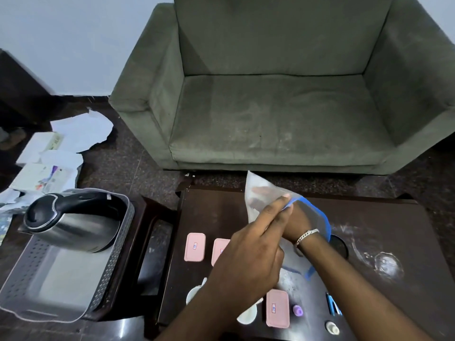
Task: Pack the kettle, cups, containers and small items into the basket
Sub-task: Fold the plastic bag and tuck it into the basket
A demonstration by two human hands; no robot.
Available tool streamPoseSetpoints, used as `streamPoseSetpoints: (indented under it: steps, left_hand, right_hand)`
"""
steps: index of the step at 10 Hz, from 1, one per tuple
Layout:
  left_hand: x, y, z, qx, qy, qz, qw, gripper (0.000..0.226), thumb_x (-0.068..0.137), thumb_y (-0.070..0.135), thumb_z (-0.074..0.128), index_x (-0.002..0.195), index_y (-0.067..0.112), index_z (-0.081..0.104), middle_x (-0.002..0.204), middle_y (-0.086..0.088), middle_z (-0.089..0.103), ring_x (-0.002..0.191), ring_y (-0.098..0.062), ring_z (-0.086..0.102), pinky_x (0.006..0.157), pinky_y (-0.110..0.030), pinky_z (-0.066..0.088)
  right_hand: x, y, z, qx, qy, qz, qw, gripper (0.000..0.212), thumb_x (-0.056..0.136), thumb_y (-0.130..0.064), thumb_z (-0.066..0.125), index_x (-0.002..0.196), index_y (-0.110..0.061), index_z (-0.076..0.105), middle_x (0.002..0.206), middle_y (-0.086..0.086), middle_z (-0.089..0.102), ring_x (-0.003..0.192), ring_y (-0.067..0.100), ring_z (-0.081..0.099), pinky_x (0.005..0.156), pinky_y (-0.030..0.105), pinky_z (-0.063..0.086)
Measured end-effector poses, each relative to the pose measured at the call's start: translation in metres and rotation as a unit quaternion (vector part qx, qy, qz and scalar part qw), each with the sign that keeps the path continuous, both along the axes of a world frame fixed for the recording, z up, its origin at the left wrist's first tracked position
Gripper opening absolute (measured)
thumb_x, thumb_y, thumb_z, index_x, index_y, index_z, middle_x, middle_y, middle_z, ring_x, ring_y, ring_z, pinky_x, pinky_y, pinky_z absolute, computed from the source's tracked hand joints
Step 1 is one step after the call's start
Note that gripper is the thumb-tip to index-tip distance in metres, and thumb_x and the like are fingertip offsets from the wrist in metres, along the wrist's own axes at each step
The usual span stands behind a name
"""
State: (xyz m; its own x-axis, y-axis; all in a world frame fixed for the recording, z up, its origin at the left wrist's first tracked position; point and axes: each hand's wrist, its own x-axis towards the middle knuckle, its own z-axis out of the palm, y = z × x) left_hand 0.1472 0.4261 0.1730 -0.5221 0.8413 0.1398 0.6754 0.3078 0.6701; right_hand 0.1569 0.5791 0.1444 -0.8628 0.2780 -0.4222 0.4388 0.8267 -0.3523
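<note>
two hands on a clear bag over the dark table

we see a dark table (369, 230) in front of a green sofa (270, 94). we use the table as our main spot.

above the middle of the table, our left hand (248, 254) and our right hand (298, 220) meet on a clear bag (261, 193) with a blue strip on its edge. the left hand's fingers (275, 207) pinch the bag near the blue strip. the right hand wears a silver bracelet (306, 236) and sits half behind the bag, so we cannot tell how tight it grips.

on the table's left part lie two pink containers (194, 247) side by side, the second one partly hidden by the left hand. near the front edge of the table lies a third pink container (277, 308), with a small purple cap (297, 310) just to its right. white cups (247, 316) peek out under the left arm.

left of the table stands a grey basket (115, 244) with small holes in its walls. a silver kettle (71, 223) with a black lid and handle lies tilted in the far end of the basket.

far left of the table, white papers (81, 131) lie on the floor.
</note>
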Motion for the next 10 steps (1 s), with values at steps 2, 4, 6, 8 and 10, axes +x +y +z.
streamPoseSetpoints:
  steps: [2, 4, 6, 8, 10]
  left_hand:
    - [-0.02, 0.011, -0.014, -0.027, -0.029, 0.094, 0.995, 0.075, 0.076, -0.002, 0.055, 0.149, 0.014, 0.048, 0.166, 0.013, 0.027, 0.119, -0.01, 0.058, 0.094, -0.023, 0.047]
    - [-0.035, 0.021, -0.025, -0.029, -0.009, 0.137, 0.99, 0.076, 0.08, -0.003, 0.055, 0.153, 0.018, 0.044, 0.165, 0.009, 0.031, 0.142, -0.003, 0.031, 0.105, -0.016, 0.034]
    - [-0.054, 0.024, -0.027, -0.027, -0.025, 0.17, 0.985, 0.071, 0.086, 0.001, 0.057, 0.153, 0.018, 0.043, 0.161, 0.008, 0.036, 0.137, -0.001, 0.034, 0.105, -0.024, 0.039]
    - [-0.057, 0.028, -0.031, -0.051, -0.048, 0.18, 0.981, 0.074, 0.084, -0.001, 0.056, 0.155, 0.018, 0.042, 0.161, 0.012, 0.034, 0.135, -0.001, 0.036, 0.108, -0.043, 0.047]
    - [-0.052, 0.033, -0.036, -0.073, -0.053, 0.175, 0.98, 0.071, 0.087, 0.0, 0.055, 0.154, 0.018, 0.043, 0.161, 0.014, 0.033, 0.127, -0.013, 0.054, 0.102, -0.038, 0.047]
  right_hand:
    - [-0.015, -0.017, 0.005, 0.048, 0.168, 0.044, 0.984, 0.017, 0.085, 0.0, 0.051, 0.084, -0.011, 0.064, 0.075, 0.005, 0.063, 0.07, 0.017, 0.058, 0.067, 0.027, 0.043]
    - [-0.008, -0.002, 0.006, -0.028, 0.24, 0.094, 0.966, 0.019, 0.083, -0.001, 0.055, 0.098, -0.006, 0.065, 0.098, 0.005, 0.066, 0.093, 0.021, 0.063, 0.088, 0.037, 0.05]
    - [0.013, 0.008, 0.016, -0.103, 0.355, -0.024, 0.929, 0.036, 0.081, -0.006, 0.07, 0.108, -0.024, 0.056, 0.079, -0.016, 0.054, 0.067, 0.004, 0.051, 0.064, 0.016, 0.045]
    - [0.023, 0.045, 0.034, -0.283, 0.339, -0.128, 0.888, 0.073, 0.074, 0.012, 0.068, 0.127, -0.038, 0.063, 0.115, -0.012, 0.068, 0.101, 0.008, 0.064, 0.084, 0.015, 0.048]
    - [0.036, 0.075, 0.04, -0.198, 0.302, -0.156, 0.919, 0.015, 0.082, -0.007, 0.078, 0.088, -0.02, 0.08, 0.068, -0.022, 0.066, 0.056, -0.006, 0.055, 0.055, 0.006, 0.036]
